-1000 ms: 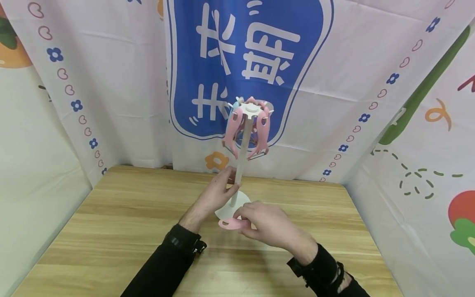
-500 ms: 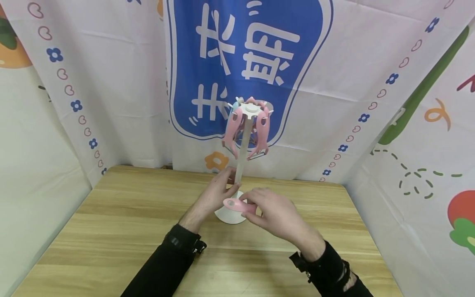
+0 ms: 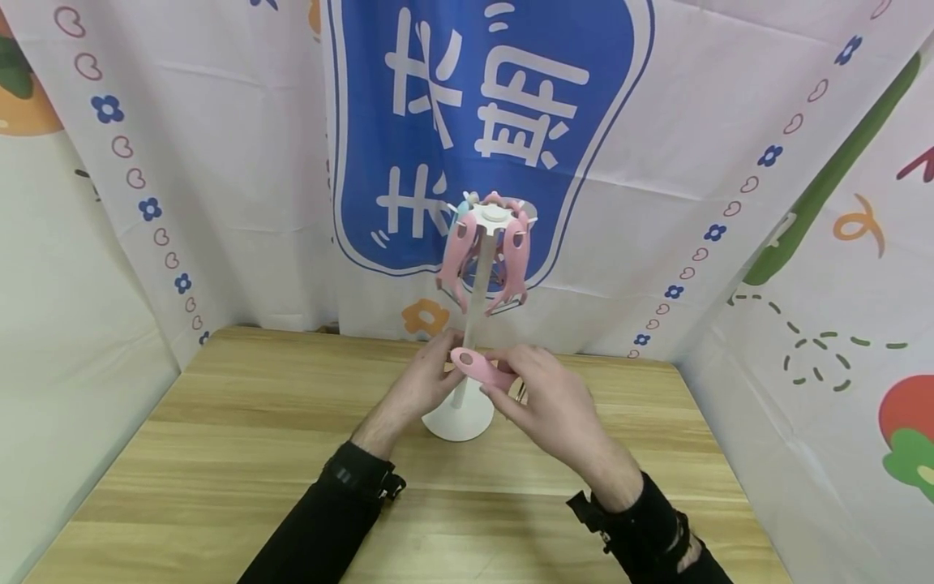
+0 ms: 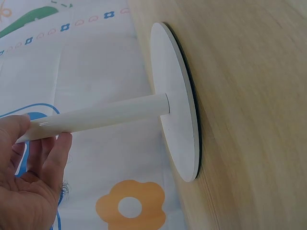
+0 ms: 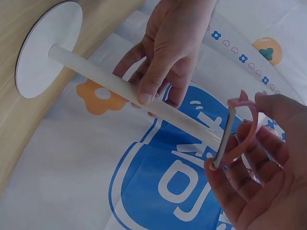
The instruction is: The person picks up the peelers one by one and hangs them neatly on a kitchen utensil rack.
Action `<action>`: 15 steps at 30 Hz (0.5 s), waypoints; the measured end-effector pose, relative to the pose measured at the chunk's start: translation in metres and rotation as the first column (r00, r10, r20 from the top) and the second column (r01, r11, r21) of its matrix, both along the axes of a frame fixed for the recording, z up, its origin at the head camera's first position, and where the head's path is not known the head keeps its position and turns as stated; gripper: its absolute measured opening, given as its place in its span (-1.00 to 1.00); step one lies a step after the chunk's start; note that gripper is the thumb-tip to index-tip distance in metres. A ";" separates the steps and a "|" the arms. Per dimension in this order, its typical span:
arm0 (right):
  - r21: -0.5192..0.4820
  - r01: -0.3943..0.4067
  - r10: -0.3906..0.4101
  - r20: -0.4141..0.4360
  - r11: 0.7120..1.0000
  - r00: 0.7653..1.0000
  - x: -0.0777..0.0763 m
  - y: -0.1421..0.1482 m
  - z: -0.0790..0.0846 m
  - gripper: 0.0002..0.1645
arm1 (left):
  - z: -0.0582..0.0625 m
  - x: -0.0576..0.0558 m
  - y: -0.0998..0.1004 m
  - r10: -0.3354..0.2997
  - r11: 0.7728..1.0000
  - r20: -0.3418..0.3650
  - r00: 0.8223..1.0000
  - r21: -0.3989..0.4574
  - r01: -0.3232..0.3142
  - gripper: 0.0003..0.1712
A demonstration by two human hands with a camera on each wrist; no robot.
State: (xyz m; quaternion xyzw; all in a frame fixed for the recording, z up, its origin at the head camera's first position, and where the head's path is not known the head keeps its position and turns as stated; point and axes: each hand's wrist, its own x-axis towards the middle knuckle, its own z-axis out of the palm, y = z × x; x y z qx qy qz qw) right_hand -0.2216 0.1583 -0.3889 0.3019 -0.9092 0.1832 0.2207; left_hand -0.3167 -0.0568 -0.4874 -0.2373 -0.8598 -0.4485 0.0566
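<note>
A white stand with a slim pole (image 4: 110, 114) and a round base (image 3: 447, 425) rises from the table, with short hooks around its top (image 3: 495, 213). My left hand (image 3: 419, 383) grips the pole partway up, thumb on one side and fingers on the other. Between thumb and fingers of my right hand (image 3: 553, 399), I hold a pink Y-shaped peeler (image 3: 476, 366) just in front of the pole. Its metal blade (image 5: 224, 138) shows in the right wrist view. From the hooks hang pink peelers (image 3: 516, 261), and a light-blue piece (image 3: 463, 208) shows at the back left.
The wooden table (image 3: 219, 454) ends at a white hanging cloth (image 3: 248, 203) printed with a large blue sign (image 3: 460, 122). More printed cloth (image 3: 817, 324) stands along both sides of the table. Black bands and sleeves (image 3: 357, 478) cover both wrists.
My right hand has raised the pink peeler from low beside the base to in front of the pole, its handle end tilting upward. My left hand stays where it was on the pole.
</note>
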 end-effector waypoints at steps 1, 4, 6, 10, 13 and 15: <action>-0.010 0.008 -0.008 -0.010 1.000 1.000 0.000 0.000 0.001 -0.60 | 0.000 0.000 0.000 -0.004 1.000 -0.007 1.000 -0.003 0.004 -0.56; -0.051 0.027 -0.029 -0.042 0.998 0.999 0.001 -0.002 0.003 -0.58 | 0.000 -0.001 0.000 -0.007 1.000 -0.015 1.000 -0.002 0.007 -0.58; -0.081 0.039 -0.044 -0.063 0.996 0.997 0.001 -0.004 0.004 -0.57 | 0.000 0.000 0.000 -0.002 1.000 -0.009 1.000 -0.002 0.002 -0.59; -0.142 0.059 -0.073 -0.096 0.988 0.993 0.001 -0.007 0.007 -0.55 | 0.000 0.000 -0.001 0.005 1.000 0.007 1.000 0.009 -0.005 -0.59; -0.187 0.071 -0.093 -0.107 0.980 0.990 0.001 -0.010 0.008 -0.55 | 0.000 0.000 -0.001 -0.001 1.000 0.017 1.000 0.025 0.000 -0.60; -0.216 0.075 -0.102 -0.116 0.973 0.988 0.001 -0.011 0.009 -0.54 | 0.000 0.000 -0.001 -0.005 0.999 0.018 1.000 0.033 0.005 -0.60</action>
